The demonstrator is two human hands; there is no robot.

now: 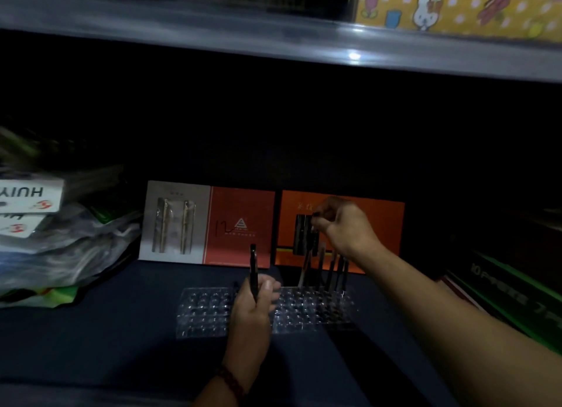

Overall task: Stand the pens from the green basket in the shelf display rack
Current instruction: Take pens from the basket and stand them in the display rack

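Display rack (209,314): clear moulded plastic, glossy, with highlights seen on each socket. Shelf floor (91,339): dark, matt, smooth. Upper shelf edge (304,46): smooth strip, glare noted. Boxes (383,224) at the back: printed card, matt. Bag (79,248): thin, crinkled, shiny plastic. Pen (254,270): dark, faintly glossy.

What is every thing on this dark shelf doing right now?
Clear plastic display rack: flat on the shelf, most holes empty.
Dark pens at its right back: standing in holes.
Dark pen in left hand: gripped upright by the rack.
Right hand: fingers pinched above the standing pens; contents too dark to tell.
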